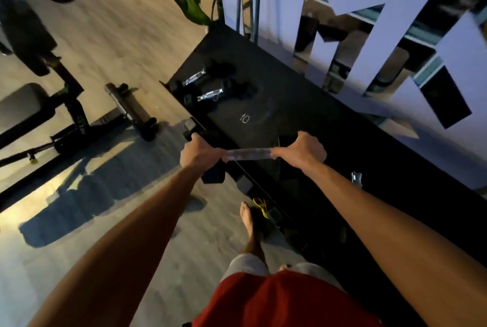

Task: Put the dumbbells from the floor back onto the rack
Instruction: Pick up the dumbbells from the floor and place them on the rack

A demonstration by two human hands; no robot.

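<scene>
Both closed: left grip [201, 152] and right grip [300, 150] curl round one dumbbell [249, 154] above the rack [303, 105]; uneven lowering could tip its overhanging head off the edge.

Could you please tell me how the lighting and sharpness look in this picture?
Head view: dim, warm light, long shadows across the floor; the black rack swallows detail, only the chrome handles on it glint; motion blur smears the held dumbbell and the bench at left; wide-angle distortion bends the edges.
</scene>
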